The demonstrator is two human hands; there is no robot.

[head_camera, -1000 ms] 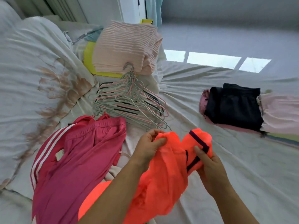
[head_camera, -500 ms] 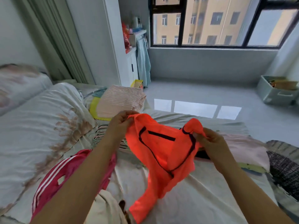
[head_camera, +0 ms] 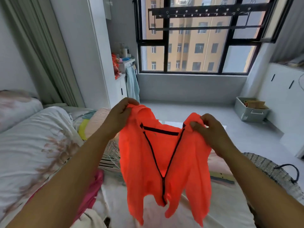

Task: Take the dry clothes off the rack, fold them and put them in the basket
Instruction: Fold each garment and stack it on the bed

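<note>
A bright orange top (head_camera: 144, 163) with black trim hangs open in front of me, above the bed. My left hand (head_camera: 119, 118) grips its left shoulder, my right hand (head_camera: 208, 130) pinches its right shoulder. A woven basket (head_camera: 273, 171) with a dark handle stands at the bed's right side, below my right arm. A drying rack (head_camera: 205, 17) hangs empty near the ceiling by the window. A pink garment (head_camera: 92, 193) lies on the bed under my left arm.
A folded striped pink pile (head_camera: 97, 122) and several hangers (head_camera: 110, 155) lie on the bed (head_camera: 222, 211) behind the top. A rumpled quilt (head_camera: 32, 142) fills the left. A grey storage box (head_camera: 250, 111) sits on the floor at the right wall.
Both hands have lifted the orange top from the bed and spread it out by the shoulders. My view has tilted up toward the window.
</note>
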